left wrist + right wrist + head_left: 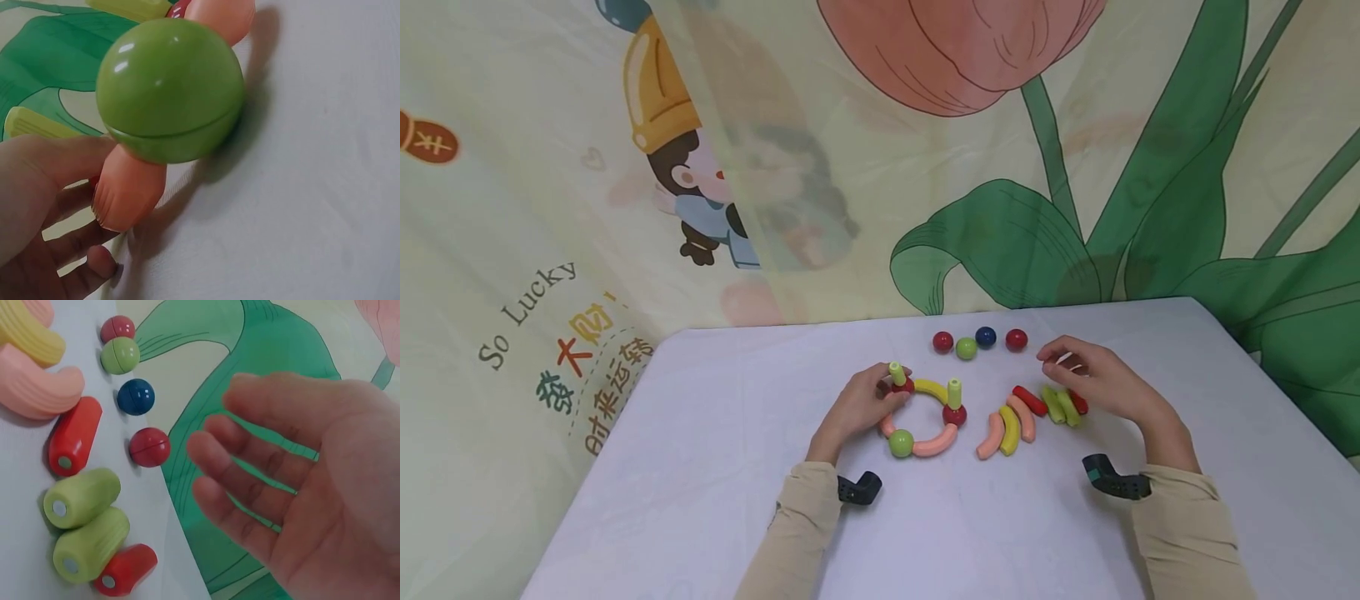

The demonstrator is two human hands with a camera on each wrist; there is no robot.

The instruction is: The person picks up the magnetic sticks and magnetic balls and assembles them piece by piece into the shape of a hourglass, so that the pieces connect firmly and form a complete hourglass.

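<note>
**Ring abt three-quarters built, spare pcs waiting**

We log the ring near the table centre, w/ a gap on its left side as far as the head view shows. In place: a yellow curve on top, a pink curve at the bottom, a green ball at lower left, a red ball at right w/ a green peg standing on it. A second green peg stands at upper left.

Left hand sits on that upper-left joint, fingers curled abt the pcs there; exact grip we cannot tell. Wrist view shows fingers just beside a short pink piece under the green ball.

Right hand hovers over the spare pile, fingers loose, holding nothing.

Unused, by our judgement: curved and straight pcs in the pile, plus four loose balls toward the far edge. So we reckon closing the left gap is what's left.
</note>
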